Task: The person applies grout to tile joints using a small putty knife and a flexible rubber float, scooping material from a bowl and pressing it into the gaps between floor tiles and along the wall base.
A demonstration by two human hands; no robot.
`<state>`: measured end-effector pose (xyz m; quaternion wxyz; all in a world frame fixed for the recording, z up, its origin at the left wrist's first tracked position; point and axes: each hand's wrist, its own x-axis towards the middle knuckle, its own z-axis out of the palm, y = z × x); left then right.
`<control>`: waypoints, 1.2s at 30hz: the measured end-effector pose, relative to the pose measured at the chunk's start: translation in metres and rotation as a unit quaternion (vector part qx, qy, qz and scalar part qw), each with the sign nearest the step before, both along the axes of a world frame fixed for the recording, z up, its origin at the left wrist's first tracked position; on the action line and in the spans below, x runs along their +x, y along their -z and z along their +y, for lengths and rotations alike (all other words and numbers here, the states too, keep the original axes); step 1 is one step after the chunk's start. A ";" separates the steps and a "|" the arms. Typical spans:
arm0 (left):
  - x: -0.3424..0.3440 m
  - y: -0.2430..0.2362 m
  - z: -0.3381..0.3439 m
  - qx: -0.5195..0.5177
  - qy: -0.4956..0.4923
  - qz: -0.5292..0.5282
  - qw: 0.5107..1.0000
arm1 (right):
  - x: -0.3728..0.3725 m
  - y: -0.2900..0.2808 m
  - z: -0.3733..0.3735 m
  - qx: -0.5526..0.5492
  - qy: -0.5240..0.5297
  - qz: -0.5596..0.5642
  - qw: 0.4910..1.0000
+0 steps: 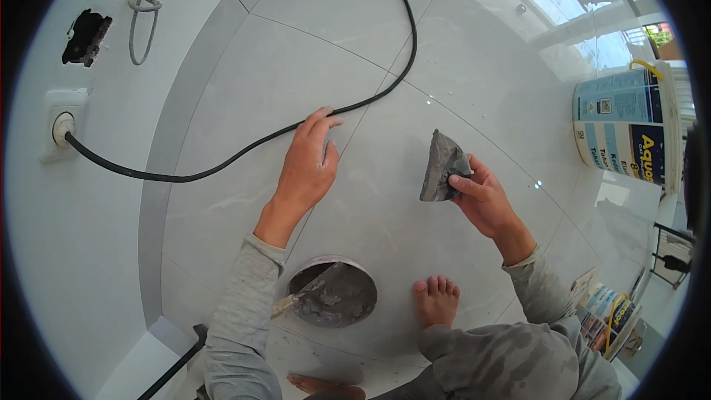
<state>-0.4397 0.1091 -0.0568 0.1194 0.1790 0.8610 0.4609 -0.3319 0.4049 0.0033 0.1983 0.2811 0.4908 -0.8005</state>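
Observation:
My right hand [481, 196] pinches a flat, half-round grey spreader [442, 167] between thumb and fingers. Grey paste coats the spreader, so its material is hard to tell. Over the floor to the left, my left hand [307, 155] is open, thumb apart from the fingers, holding nothing. Its fingers lie over a black cable [259, 148]; whether they touch it I cannot tell. Below that hand stands a round bowl [372, 281] of wet grey paste [344, 292]. A paste-covered putty knife [292, 300] leans in it, its handle over the left rim.
The cable runs from a wall socket [65, 130] across glossy floor tiles [370, 215]. Loose grey wire [144, 7] hangs by holes in the left wall. A large bucket [618, 126] stands at right, another bucket [611, 318] lower right. My bare foot [437, 300] is near the bowl.

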 end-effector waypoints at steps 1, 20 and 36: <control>-0.008 0.002 0.007 0.014 -0.047 -0.032 0.998 | -0.007 0.003 0.004 -0.002 -0.003 0.023 1.000; 0.102 -0.062 -0.057 -0.102 -0.098 -0.038 0.989 | -0.052 0.041 0.026 0.159 0.028 0.145 0.976; 0.264 -0.071 -0.129 -0.407 -0.006 -0.080 0.910 | -0.207 0.093 -0.071 0.116 -0.189 0.264 0.939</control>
